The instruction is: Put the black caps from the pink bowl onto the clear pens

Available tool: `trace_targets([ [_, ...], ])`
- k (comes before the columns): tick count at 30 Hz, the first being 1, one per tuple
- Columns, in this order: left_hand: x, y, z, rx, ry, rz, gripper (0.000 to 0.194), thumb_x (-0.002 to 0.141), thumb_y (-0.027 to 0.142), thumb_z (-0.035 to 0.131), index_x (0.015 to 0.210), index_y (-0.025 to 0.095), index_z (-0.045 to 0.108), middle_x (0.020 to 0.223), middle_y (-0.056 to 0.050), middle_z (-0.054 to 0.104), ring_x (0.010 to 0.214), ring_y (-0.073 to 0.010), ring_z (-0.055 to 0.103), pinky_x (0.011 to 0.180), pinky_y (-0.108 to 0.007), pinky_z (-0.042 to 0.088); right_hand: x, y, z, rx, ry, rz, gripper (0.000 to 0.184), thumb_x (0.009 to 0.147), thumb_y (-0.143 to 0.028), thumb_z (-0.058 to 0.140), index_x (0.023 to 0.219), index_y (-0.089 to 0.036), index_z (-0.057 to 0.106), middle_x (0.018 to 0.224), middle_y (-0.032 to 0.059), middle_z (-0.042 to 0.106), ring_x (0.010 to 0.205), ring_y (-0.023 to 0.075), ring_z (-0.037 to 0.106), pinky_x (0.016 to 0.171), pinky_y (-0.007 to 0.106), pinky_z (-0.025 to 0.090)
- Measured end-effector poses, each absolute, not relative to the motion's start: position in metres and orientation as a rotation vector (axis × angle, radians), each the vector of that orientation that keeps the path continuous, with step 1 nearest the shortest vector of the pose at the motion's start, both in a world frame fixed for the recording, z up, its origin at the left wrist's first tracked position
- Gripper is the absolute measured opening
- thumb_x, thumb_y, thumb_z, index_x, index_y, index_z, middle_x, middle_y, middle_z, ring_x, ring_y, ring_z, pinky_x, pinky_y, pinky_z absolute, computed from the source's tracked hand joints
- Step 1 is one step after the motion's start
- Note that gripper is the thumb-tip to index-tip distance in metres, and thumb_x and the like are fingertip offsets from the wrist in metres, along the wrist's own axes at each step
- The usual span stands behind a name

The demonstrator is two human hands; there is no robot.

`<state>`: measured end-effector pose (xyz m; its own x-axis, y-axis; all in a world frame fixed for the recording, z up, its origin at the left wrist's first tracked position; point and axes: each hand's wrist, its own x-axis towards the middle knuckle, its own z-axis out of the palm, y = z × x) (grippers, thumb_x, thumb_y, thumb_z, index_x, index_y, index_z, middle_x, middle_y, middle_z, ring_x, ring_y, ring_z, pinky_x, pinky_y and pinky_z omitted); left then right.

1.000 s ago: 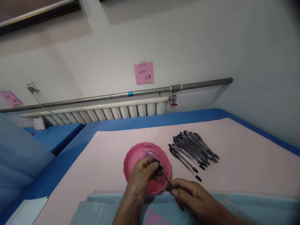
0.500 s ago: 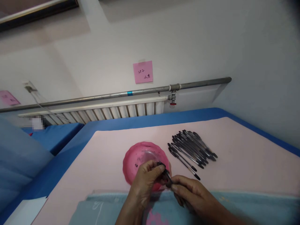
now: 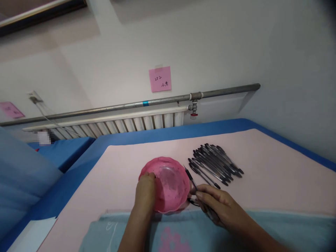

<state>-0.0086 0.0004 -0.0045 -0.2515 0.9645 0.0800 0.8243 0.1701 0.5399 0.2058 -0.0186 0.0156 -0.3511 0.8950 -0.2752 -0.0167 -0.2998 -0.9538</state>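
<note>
My right hand (image 3: pixel 219 206) grips a ballpoint pen (image 3: pixel 191 177) with a black grip, its bare tip pointing up and away, past the bowl's right rim. Below it, a short dark slim piece (image 3: pixel 193 202) shows by the bowl; I cannot tell whether the hand holds it. My left hand (image 3: pixel 146 190) reaches over the left side of a pink scalloped bowl (image 3: pixel 170 206), fingers curled down inside. A small dark bit shows by its fingertips; what they pinch is mostly hidden. To the right lies a pile of clear pens (image 3: pixel 214 161) with black caps.
A pale pink sheet (image 3: pixel 118 178) covers the blue table (image 3: pixel 157 135). A teal cloth (image 3: pixel 275 227) lies along the near edge. White paper (image 3: pixel 36 232) is at the lower left. A radiator (image 3: pixel 131 124) and pipe run along the wall behind.
My left hand has left the pen and moved left into the bowl. My right hand keeps the pen, whose tip now shows uncovered. The bowl appears slightly tilted or shifted.
</note>
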Motion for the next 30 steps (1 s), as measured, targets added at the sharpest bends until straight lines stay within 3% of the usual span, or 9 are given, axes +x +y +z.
trace_targets([
  [8,-0.003,0.006,-0.012,1.623,2.182,0.758,0.010,0.068,0.011,0.053,0.071,0.011,0.062,0.084,-0.019,0.063,0.078,-0.0291,0.059,0.068,-0.037,0.040,0.214,-0.011,0.018,-1.233,-1.215,1.700,0.032,0.070,-0.048,0.060,0.073,-0.018,0.052,0.051,-0.0075,0.046,0.036,0.0019,0.025,0.037,0.017,0.014],
  [13,0.002,-0.002,0.005,1.502,1.739,0.923,0.011,0.077,0.022,0.049,0.076,0.017,0.058,0.075,-0.007,0.063,0.068,-0.0189,0.059,0.062,-0.030,0.045,0.213,-0.018,0.018,-1.173,-1.464,1.692,0.028,0.076,-0.044,0.056,0.069,-0.017,0.053,0.048,-0.0075,0.041,0.037,0.0033,0.027,0.037,0.019,0.016],
  [18,0.009,-0.016,0.024,1.083,1.048,1.124,0.016,0.074,0.027,0.061,0.083,0.014,0.062,0.072,-0.002,0.061,0.059,-0.0107,0.056,0.060,-0.024,0.045,0.214,-0.020,0.015,-1.071,-1.723,1.710,0.026,0.081,-0.040,0.051,0.076,-0.016,0.059,0.049,-0.0067,0.040,0.042,0.0055,0.032,0.040,0.020,0.022],
  [30,0.010,-0.017,0.022,0.958,0.982,1.168,0.013,0.072,0.021,0.065,0.082,0.013,0.067,0.068,-0.001,0.061,0.057,-0.0085,0.056,0.058,-0.020,0.044,0.217,-0.021,0.016,-1.078,-1.842,1.650,0.022,0.083,-0.034,0.048,0.083,-0.017,0.063,0.052,-0.0058,0.042,0.045,0.0075,0.036,0.047,0.021,0.028],
])
